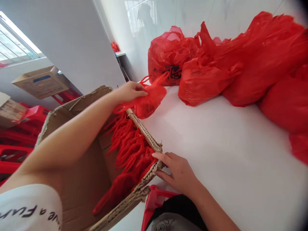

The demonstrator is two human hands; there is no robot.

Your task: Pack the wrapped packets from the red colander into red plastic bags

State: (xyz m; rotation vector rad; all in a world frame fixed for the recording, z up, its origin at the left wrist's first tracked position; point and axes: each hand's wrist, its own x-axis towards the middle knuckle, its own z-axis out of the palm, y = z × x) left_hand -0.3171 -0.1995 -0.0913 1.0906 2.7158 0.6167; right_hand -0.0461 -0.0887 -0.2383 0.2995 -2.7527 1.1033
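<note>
My left hand (132, 93) is closed on a small red plastic bag (149, 101), held over the far right edge of an open cardboard box (84, 179). Inside that box, along its right wall, lies a row of several red bags (131, 144) with their handles upward. My right hand (176, 171) rests at the box's near right corner, with its thumb and forefinger on either side of the cardboard edge. The box's edges look worn and ragged.
Large filled red bags (202, 80) stand along the tiled wall on a white table (216, 144). At left are red stools (14, 154) and another cardboard box (42, 83). A red stool (151, 200) shows below the table edge.
</note>
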